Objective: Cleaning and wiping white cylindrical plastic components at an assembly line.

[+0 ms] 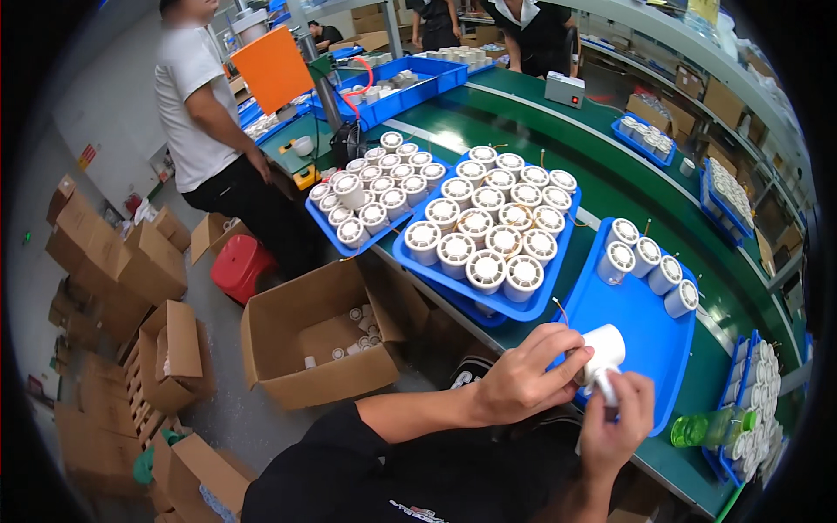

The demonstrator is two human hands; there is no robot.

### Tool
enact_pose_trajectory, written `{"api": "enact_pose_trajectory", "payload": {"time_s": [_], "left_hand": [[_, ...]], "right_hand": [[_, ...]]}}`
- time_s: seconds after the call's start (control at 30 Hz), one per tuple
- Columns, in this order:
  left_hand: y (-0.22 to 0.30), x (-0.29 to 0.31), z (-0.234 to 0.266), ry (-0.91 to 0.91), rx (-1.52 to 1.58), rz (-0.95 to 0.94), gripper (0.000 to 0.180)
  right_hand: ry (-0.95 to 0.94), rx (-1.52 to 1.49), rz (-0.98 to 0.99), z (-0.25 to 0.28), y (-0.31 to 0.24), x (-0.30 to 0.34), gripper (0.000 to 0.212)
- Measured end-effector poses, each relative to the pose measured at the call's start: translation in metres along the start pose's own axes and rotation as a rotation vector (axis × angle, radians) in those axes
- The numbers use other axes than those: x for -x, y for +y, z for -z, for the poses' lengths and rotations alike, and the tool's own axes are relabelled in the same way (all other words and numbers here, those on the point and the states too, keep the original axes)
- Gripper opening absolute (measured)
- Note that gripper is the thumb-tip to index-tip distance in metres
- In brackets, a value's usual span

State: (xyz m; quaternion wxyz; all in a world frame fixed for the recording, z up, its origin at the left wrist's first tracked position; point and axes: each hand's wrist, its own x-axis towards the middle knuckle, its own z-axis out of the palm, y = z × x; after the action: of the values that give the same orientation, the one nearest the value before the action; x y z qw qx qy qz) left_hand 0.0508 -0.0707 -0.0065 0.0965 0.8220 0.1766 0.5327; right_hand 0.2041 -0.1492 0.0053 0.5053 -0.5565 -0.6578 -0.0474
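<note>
Over the near edge of a blue tray, my left hand is closed around a white cylindrical housing. A thin wire sticks up by my left fingers. My right hand pinches a small white curved piece against the lower end of the housing; its exact shape is partly hidden by the fingers. At the far side of that tray stand several white housings with slotted round tops. Left of it, a fuller blue tray carries rows of the same slotted housings, some with thin wires.
Another filled blue tray sits further left. An open cardboard box with loose white parts stands on the floor. A green bottle lies near stacked trays at right. A person in a white shirt stands beside an orange panel.
</note>
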Motion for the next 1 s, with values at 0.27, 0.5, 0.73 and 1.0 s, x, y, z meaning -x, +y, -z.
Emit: {"api": "enact_pose_trajectory", "payload": {"time_s": [0.27, 0.5, 0.73, 1.0], "left_hand": [[-0.007, 0.005, 0.003, 0.048, -0.042, -0.005, 0.057], [-0.014, 0.009, 0.000, 0.077, -0.098, 0.007, 0.057], [-0.025, 0.014, -0.010, 0.159, -0.053, 0.003, 0.056], [-0.026, 0.013, -0.022, 0.182, -0.033, 0.055, 0.058]], "right_hand": [[-0.003, 0.055, -0.087, -0.002, 0.006, -0.009, 0.030], [0.017, -0.001, -0.051, -0.009, 0.002, -0.018, 0.032], [-0.035, -0.055, -0.019, -0.010, 0.002, -0.020, 0.030], [0.015, 0.021, -0.041, -0.009, 0.011, -0.022, 0.032]]}}
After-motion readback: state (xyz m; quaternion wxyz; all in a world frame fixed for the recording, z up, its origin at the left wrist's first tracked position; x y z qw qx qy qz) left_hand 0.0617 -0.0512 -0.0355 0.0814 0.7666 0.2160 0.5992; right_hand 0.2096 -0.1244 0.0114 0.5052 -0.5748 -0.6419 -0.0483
